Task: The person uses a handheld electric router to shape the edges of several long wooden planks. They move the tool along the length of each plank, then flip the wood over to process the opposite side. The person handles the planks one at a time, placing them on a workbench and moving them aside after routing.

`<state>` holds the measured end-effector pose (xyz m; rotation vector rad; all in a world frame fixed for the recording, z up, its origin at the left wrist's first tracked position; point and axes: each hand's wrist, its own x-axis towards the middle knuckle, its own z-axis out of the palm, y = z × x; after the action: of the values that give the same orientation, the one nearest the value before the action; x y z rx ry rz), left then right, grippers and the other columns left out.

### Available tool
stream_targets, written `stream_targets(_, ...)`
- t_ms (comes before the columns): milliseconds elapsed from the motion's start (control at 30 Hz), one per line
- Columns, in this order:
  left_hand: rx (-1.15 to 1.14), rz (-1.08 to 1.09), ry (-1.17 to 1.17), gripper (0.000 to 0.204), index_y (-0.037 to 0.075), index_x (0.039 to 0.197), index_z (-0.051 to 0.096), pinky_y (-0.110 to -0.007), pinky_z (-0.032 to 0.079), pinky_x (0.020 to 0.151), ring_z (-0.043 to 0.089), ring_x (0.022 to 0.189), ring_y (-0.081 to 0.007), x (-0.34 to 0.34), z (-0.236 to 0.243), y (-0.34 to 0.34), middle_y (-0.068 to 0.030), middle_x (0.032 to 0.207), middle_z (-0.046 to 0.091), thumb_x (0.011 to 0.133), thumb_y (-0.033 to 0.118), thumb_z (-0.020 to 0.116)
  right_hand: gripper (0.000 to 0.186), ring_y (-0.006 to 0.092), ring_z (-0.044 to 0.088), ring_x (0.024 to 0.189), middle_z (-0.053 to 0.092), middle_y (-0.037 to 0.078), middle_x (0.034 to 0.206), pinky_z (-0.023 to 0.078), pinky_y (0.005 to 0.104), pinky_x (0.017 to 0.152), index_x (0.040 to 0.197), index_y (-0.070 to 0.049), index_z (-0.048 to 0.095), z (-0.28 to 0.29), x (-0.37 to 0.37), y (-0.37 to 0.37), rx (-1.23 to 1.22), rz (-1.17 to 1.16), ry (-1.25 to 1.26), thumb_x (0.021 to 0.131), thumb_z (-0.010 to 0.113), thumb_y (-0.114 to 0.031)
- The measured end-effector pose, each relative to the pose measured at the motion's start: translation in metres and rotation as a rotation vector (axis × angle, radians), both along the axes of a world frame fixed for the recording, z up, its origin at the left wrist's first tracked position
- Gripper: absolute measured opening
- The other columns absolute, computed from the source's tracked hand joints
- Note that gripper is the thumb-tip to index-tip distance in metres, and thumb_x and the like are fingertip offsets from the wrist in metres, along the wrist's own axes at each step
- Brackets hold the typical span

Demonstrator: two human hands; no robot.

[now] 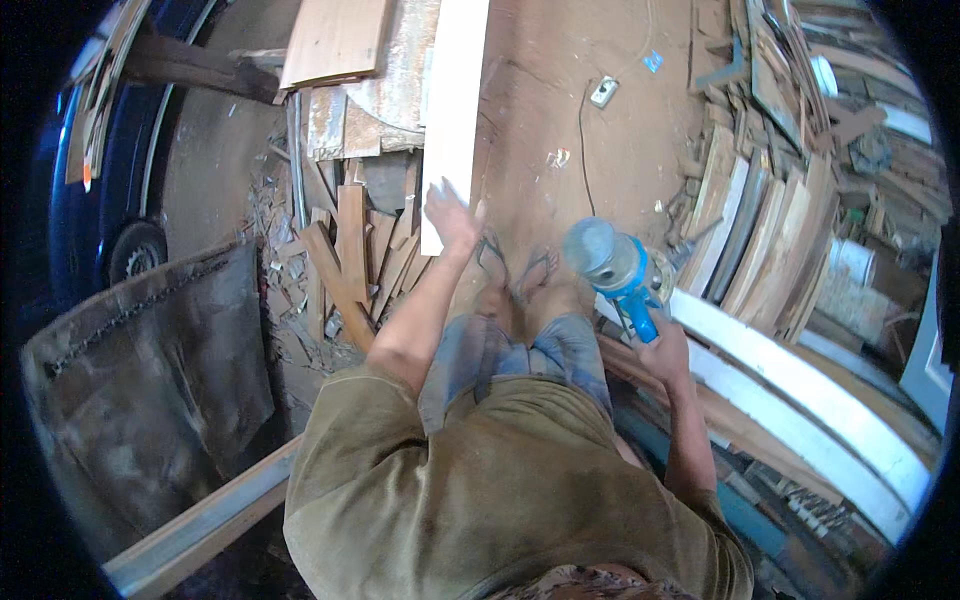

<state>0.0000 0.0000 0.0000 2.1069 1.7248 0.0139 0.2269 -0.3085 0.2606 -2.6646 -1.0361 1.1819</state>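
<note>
A long pale board [455, 80] lies lengthways over a makeshift stack of worn sheets and panels [355, 120] at the upper centre. My left hand [455, 218] is at the board's near end, fingers stretched out and slightly blurred, over or touching its surface. My right hand [655, 355] grips the blue handle of a handheld power tool [615, 268] with a round grey body, held beside my right leg and away from the board.
Offcuts [350, 250] lie beneath the stack. Piled planks [760, 240] and long white boards [800, 390] line the right side. A socket block [603, 90] with a cord lies on the dirt floor. A blue vehicle [95, 220] and dark sheet [150, 390] are at left.
</note>
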Motion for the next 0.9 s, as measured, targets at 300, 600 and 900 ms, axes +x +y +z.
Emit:
stream_targets(300,-1.220,-0.058,-0.785,0.063,-0.001,0.112,0.072,-0.037,0.050,0.092,0.066,0.099,-0.0216,0.022,0.086,-0.100,-0.0148,0.105,0.072,0.109,0.049,0.034,0.050,0.0370,0.071,0.083,0.072,0.016,0.094,0.057,0.0470,0.073,0.115,-0.012,0.068,0.025,-0.066,-0.066,0.508,0.305,0.077,0.067,0.080,-0.022)
stream_targets(600,-0.833,-0.155,-0.765,0.039,0.004,0.087,0.061,-0.031,0.039,0.067,0.048,0.070,-0.0131,-0.013,0.112,-0.212,-0.0015,0.079,0.055,0.101,0.036,0.043,0.036,0.0296,0.067,0.086,0.066,0.013,0.097,0.053,0.0427,0.081,0.110,-0.017,0.071,-0.039,-0.094,-0.185,0.552,0.394,-0.001,0.074,0.069,-0.016)
stream_targets(900,-0.442,-0.629,-1.033,0.028,0.001,0.077,0.058,-0.034,0.047,0.066,0.059,0.066,-0.0203,0.102,0.213,-0.286,-0.0092,0.073,0.061,0.098,0.019,0.056,0.015,0.0313,0.060,0.093,0.059,0.011,0.092,0.045,0.0497,0.091,0.090,-0.014,0.069,-0.039,-0.065,-0.278,0.475,0.185,-0.464,0.077,0.071,-0.023)
